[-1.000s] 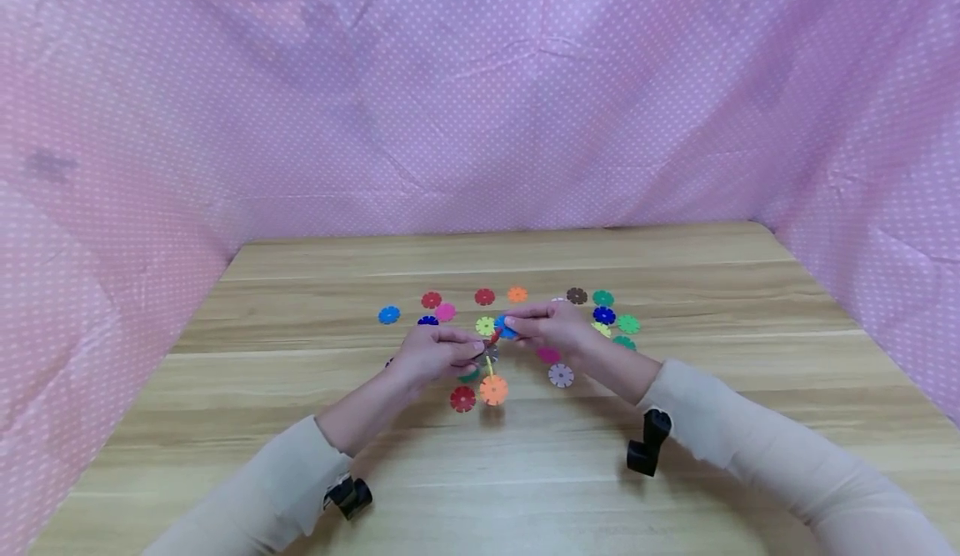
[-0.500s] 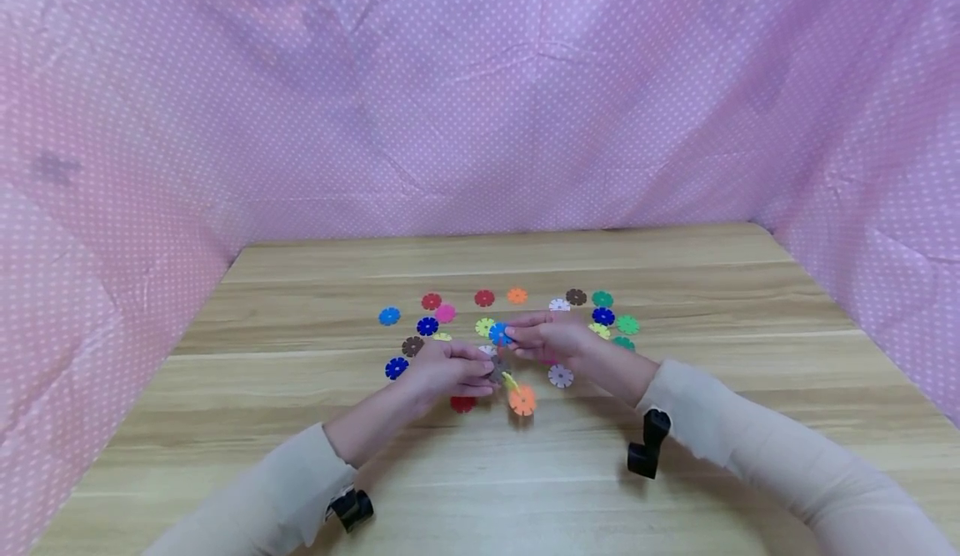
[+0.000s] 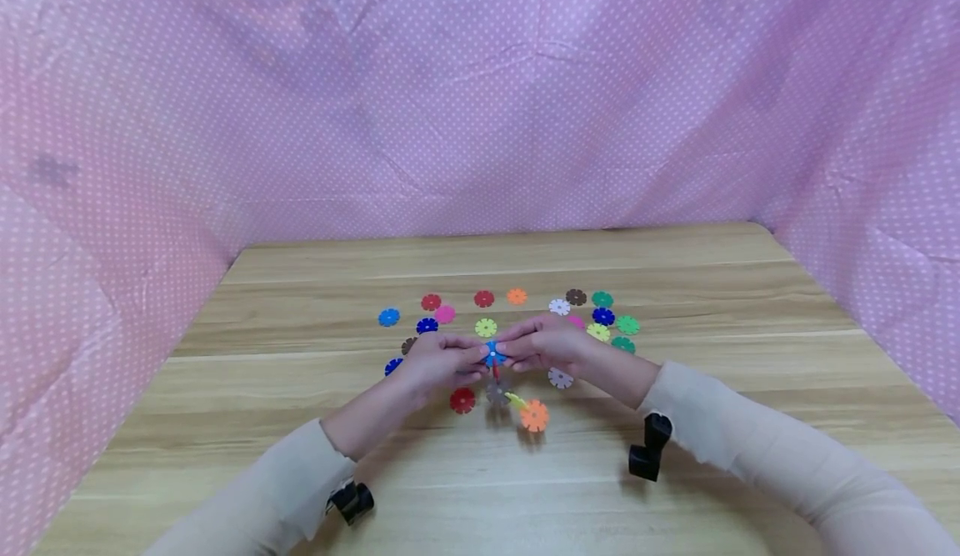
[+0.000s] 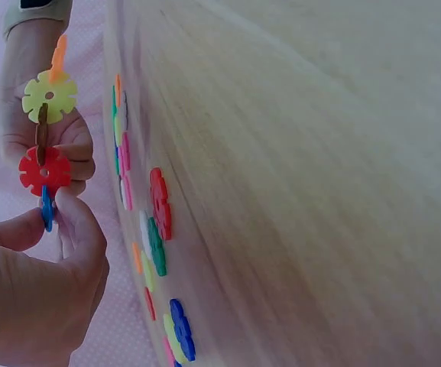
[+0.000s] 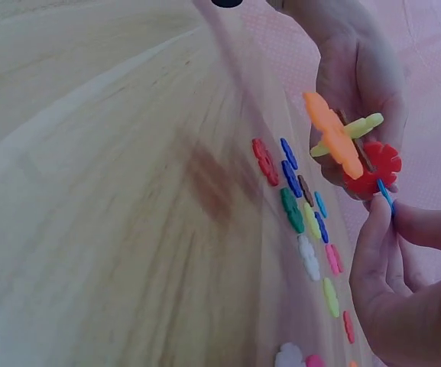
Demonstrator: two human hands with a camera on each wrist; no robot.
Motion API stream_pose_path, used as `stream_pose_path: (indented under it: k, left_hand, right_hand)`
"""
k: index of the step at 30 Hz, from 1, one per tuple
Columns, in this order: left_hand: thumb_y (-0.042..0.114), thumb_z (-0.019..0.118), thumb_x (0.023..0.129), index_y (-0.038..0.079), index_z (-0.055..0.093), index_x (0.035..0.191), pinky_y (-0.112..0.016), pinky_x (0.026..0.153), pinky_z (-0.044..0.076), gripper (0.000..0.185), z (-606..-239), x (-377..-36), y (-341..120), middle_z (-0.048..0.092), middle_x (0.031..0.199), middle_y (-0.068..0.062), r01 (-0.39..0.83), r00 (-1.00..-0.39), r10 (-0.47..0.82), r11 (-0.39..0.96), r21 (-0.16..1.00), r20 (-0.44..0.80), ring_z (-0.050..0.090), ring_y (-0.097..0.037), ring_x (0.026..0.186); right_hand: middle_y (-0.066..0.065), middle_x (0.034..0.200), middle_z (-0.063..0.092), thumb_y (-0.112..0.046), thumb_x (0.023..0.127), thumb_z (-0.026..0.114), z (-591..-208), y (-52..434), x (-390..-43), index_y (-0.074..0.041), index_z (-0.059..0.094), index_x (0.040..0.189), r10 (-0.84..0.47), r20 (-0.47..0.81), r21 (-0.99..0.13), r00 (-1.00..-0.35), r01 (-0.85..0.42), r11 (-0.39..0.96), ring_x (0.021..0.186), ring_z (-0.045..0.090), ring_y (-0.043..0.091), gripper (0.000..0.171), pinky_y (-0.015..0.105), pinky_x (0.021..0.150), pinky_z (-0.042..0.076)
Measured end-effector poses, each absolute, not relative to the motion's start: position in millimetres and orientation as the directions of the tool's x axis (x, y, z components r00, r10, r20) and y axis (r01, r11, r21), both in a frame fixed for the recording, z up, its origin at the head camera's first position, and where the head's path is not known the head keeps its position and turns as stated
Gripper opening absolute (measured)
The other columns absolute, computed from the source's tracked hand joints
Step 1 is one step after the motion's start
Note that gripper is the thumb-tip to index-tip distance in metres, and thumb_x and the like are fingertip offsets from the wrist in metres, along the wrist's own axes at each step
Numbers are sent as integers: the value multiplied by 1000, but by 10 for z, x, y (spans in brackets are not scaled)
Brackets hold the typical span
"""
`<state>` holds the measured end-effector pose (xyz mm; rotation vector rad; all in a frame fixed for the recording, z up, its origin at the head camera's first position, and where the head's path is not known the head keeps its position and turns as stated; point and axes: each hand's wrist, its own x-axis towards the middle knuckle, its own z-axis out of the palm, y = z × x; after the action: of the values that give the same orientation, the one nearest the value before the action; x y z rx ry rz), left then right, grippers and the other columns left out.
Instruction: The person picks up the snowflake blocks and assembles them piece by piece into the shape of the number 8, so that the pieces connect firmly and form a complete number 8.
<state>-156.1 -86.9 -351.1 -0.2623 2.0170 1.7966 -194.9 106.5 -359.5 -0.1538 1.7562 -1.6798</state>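
Observation:
Both hands meet above the middle of the wooden table (image 3: pixel 247 423). My right hand (image 3: pixel 506 353) pinches a blue slotted disc (image 3: pixel 492 353) between thumb and fingers. My left hand (image 3: pixel 480 355) pinches the top of a short chain of joined discs, where its red disc (image 4: pixel 44 170) meets the blue one. Below the red disc hang a brown disc (image 4: pixel 42 126), a yellow-green disc (image 4: pixel 49 95) and an orange disc (image 3: pixel 534 415), clear of the table. In the right wrist view the blue disc (image 5: pixel 385 193) sits edge-on against the red disc (image 5: pixel 373 168).
Several loose coloured discs lie in a ring on the table, among them a red one (image 3: pixel 462 400), a white one (image 3: pixel 558 378) and a yellow-green one (image 3: pixel 485 328). Pink dotted cloth (image 3: pixel 480 122) walls in the back and both sides.
The hands have come together. The blue disc in the right hand now meets the red end of the chain. The chain's orange end has swung right and nearer to me.

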Motion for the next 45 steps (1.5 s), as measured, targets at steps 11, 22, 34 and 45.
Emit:
stream_pose_path:
  k: [11, 22, 34, 45]
  left_hand:
    - [4, 66, 88, 0, 70, 104, -27, 78, 60, 17, -3549, -1559, -856, 73, 95, -11, -403, -892, 151, 159, 901, -426, 69, -11, 75]
    - [4, 67, 88, -2, 70, 106, -28, 80, 60, 19, -3547, -1583, -841, 74, 96, -11, -409, -892, 142, 154, 899, -430, 69, -10, 75]
    - [6, 68, 88, 0, 68, 105, -29, 82, 60, 18, -3522, -1622, -879, 73, 99, -12, -406, -900, 98, 165, 899, -424, 70, -12, 78]
    - [3, 67, 88, -1, 68, 106, -34, 87, 58, 19, -3552, -1630, -899, 73, 101, -15, -396, -902, 112, 162, 904, -416, 72, -13, 81]
  right_hand:
    - [1, 79, 75, -3, 85, 68, -3636, 1064, -1918, 8, 64, 115, -510, -367, -930, -778, 317, 186, 67, 69, 9, 31, 23, 69, 60]
    - [11, 92, 75, -6, 90, 65, -3595, 1153, -1969, 10, 61, 119, -449, -333, -941, -829, 258, 221, 80, 72, 15, 33, 30, 80, 60]
    - [10, 92, 75, -12, 83, 74, -3565, 1471, -2145, -3, 73, 97, -512, -56, -677, -857, -344, 650, 79, 67, 11, 16, 22, 71, 57]
    - [0, 75, 67, -14, 73, 83, -3641, 1516, -2132, -9, 71, 84, -579, -28, -497, -815, -491, 715, 66, 54, 6, 17, 15, 59, 49]
